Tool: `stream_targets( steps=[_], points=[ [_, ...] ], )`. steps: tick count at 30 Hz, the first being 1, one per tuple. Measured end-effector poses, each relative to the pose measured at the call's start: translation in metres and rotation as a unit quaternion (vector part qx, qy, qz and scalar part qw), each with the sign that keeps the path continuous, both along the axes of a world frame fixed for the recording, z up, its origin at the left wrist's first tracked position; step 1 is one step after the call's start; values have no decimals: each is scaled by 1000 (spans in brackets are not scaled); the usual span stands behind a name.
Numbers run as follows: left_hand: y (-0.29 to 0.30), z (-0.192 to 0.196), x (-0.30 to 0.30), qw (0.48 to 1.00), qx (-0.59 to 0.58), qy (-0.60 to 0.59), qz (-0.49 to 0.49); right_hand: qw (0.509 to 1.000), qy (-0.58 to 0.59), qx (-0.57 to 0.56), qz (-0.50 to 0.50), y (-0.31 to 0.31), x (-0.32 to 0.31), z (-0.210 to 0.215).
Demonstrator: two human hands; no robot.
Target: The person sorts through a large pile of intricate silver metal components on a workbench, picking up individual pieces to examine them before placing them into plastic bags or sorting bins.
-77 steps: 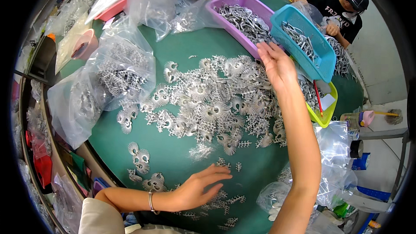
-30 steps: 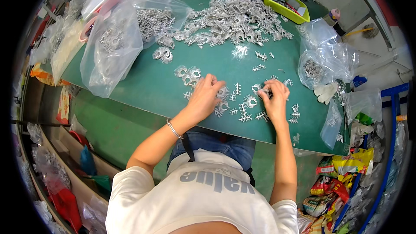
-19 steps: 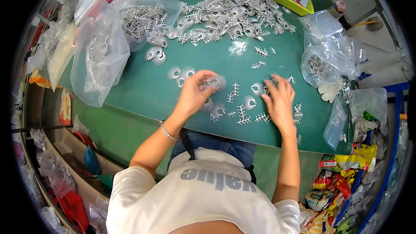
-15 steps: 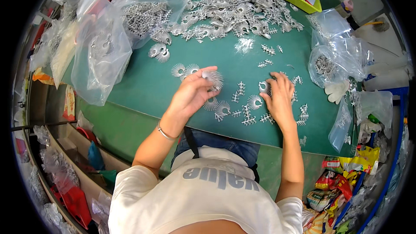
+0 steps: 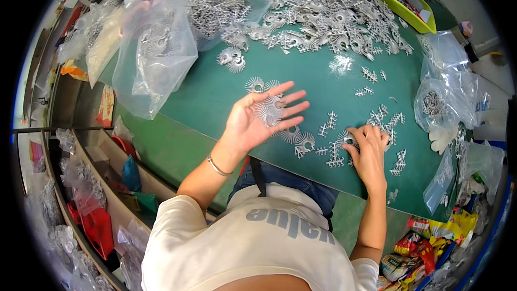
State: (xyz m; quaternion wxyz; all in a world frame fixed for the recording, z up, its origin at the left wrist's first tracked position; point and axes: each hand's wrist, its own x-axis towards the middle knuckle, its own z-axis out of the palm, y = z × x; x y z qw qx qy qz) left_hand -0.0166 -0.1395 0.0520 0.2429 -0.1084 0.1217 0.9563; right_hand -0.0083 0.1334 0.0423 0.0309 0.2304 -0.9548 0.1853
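My left hand [image 5: 242,126] is turned palm up with its fingers spread, and a few thin silver spiky rings [image 5: 269,112] rest on the palm and finger bases. Over by the table's near edge, my right hand [image 5: 371,153] curls its thumb and fingers around another spiky ring [image 5: 347,138] on the green table [image 5: 215,97]. Between the hands lie two more rings [image 5: 305,141] and several small branched silver pieces [image 5: 335,156]. More branched pieces [image 5: 396,121] lie beyond the right fingers. Behind my left fingers, further rings [image 5: 254,84] are partly covered.
A large heap of silver parts [image 5: 334,16] covers the table's far side. Clear bags of parts [image 5: 218,11] stand at the far left, and another bag [image 5: 433,102] is at right beside a white glove [image 5: 440,139]. A yellow-green tray [image 5: 406,11] sits far right.
My left hand has opened out from a curled grip, uncovering the rings on its palm. My right hand stays at the same ring. The whole view has shifted and tilted.
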Motion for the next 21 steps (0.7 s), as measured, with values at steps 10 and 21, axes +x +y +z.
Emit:
stream_targets(
  steps=[10,21],
  points=[
    [-28,-3,5,931,-326,152,61,802,-226,-528,-165,4,-7,5],
    [-31,-8,11,995,-14,61,77,983,-120,-129,55,-75,5,-9]
  ],
)
